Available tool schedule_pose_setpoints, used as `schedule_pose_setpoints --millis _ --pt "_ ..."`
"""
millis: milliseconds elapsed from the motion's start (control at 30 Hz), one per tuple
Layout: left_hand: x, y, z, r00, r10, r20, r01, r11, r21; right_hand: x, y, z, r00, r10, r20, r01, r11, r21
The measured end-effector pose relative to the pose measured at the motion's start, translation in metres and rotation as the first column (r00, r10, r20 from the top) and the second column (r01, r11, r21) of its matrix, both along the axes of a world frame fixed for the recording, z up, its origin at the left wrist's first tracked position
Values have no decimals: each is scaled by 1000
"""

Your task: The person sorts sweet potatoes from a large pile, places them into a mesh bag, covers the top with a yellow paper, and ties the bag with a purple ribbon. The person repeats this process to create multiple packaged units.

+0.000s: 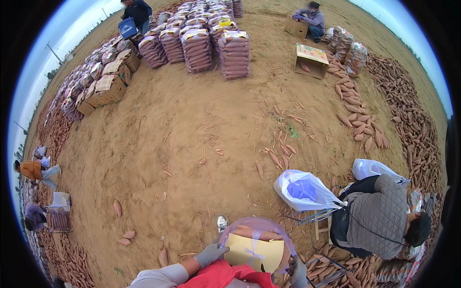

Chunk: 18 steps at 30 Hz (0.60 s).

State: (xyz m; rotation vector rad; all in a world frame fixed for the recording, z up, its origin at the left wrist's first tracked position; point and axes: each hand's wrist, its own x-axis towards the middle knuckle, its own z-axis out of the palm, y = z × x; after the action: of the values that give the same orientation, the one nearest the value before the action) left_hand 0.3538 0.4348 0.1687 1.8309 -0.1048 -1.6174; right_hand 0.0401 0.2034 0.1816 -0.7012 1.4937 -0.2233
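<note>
My left hand (pixel 213 253), in a grey knit glove, grips the left rim of a purple mesh bag (pixel 264 222). On the opposite side my right hand (pixel 298 271), also gloved, holds the bag's edge near its lower right. Inside are large sweet potatoes (pixel 269 236), partly covered by a pale yellow card sheet (pixel 236 248). A thin purple tie (pixel 255 253) is knotted over the sheet. The bag's lower part is hidden by the sheet and my red apron (pixel 227 275).
A crouching co-worker (pixel 378 216) is close on my right, beside a white plastic bag (pixel 309 189) on a metal frame. Full mesh bags (pixel 234 54) stand ahead, cardboard boxes (pixel 108 88) at left. A long sweet potato heap (pixel 410 111) runs along the right. Loose roots (pixel 281 154) lie on soil.
</note>
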Motion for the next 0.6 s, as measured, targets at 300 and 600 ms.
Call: schedule_pose_setpoints --millis 300,600 --pt "47 -34 -21 970 -218 -105 209 974 -90 62 -54 -13 965 128 -228 -157 981 -114" --pt "77 -36 -7 1000 -17 -6 16 994 -105 109 -60 4 899 380 -215 -390 921 -3"
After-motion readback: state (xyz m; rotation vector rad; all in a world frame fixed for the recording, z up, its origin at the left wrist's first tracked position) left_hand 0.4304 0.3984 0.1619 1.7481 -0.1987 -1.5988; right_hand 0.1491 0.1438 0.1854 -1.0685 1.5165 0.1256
